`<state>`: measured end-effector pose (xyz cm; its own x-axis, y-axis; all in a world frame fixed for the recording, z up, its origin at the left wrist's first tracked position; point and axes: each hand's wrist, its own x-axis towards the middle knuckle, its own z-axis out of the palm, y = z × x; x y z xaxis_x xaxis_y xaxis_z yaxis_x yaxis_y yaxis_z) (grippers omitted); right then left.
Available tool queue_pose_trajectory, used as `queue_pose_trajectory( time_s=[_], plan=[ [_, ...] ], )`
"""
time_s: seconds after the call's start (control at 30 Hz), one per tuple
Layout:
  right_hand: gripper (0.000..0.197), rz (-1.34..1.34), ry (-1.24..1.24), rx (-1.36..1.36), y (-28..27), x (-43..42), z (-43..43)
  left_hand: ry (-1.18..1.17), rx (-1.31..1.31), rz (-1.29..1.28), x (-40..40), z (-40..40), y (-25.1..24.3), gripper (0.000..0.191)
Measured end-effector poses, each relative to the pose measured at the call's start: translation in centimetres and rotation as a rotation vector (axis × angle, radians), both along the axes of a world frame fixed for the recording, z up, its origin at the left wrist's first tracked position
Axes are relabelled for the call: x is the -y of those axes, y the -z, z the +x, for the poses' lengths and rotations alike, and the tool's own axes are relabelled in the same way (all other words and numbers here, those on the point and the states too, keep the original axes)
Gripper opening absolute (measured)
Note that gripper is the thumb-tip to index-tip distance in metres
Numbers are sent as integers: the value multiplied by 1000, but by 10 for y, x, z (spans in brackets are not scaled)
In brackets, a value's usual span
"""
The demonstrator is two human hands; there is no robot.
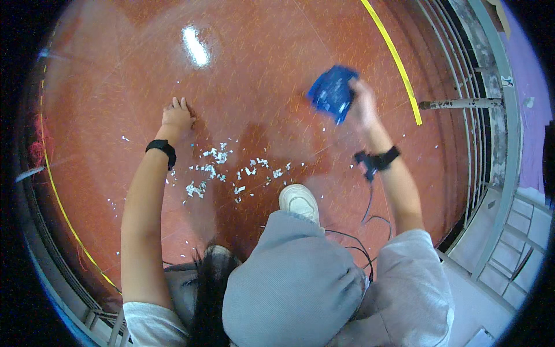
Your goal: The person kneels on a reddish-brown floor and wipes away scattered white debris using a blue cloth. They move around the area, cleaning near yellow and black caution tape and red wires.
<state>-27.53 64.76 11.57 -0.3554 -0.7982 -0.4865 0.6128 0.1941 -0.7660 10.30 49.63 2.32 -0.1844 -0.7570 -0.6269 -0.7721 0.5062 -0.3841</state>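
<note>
My left hand (177, 117) is palm down at the red floor (260, 56), with its fingers extended and nothing visible in them. In my right hand (363, 106) is a blue object (333, 93), gripped at its right edge; it has pale marks or glints. Motion blur hides whether it is a bag, a cloth or a small pan. Between and below the two hands, small torn bits of white paper (217, 156) lie scattered over the floor, thickest just ahead of my shoe. Both wrists carry black straps.
My white shoe (299, 201) stands near the scraps. Black cables (360, 245) run from the right wrist device to the floor beside my leg. Yellow tape (396, 60) marks the floor at right, beside a metal rack (461, 102). Red strands (40, 141) lie far left.
</note>
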Motion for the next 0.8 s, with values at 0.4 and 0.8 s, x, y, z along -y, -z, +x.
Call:
queue_pose_trajectory(
  time_s=[0.4,0.8],
  plan=[
    [47,289,-490,-1795,138,17,-23,119,-476,111,-29,56,-30,39],
    [19,75,-364,-209,49,-23,103,-223,-402,46,-12,112,-43,37]
  ],
)
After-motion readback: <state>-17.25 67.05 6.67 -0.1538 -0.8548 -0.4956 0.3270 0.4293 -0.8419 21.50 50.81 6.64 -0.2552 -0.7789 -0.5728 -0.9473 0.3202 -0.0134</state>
